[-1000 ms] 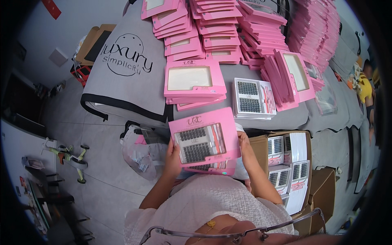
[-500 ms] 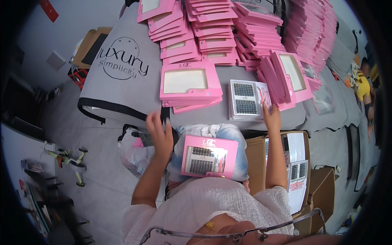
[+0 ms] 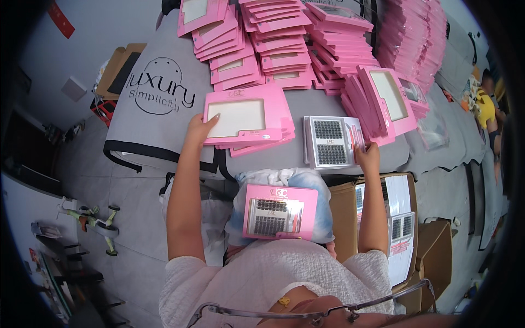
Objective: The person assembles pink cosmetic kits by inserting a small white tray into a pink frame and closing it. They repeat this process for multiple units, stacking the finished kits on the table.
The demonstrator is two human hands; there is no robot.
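At the near edge of the grey sofa, my left hand [image 3: 201, 129] pinches the left edge of a pink window box [image 3: 240, 136], thumb on top. This box tops a small pile of similar ones and is shifted a little leftward. My right hand [image 3: 368, 156] grips the right side of a clear tray of false lash clusters [image 3: 330, 143], dark lashes in two blocks with slim pink tools beside them. The tray rests over similar trays on the sofa. On my lap lies a filled pink lash box [image 3: 280, 212], its window showing lashes.
Tall stacks of pink boxes [image 3: 281, 46] cover the back of the sofa [image 3: 164, 131]. More boxes [image 3: 389, 95] lean beside the tray. A cardboard carton [image 3: 344, 213] holding lash trays [image 3: 401, 227] stands at my right. A child's bike [image 3: 93, 224] stands on the floor at left.
My left hand has moved up and forward from mid-air onto the top pink box, which has shifted left. My right hand stays at the lash tray, now slightly nearer to me.
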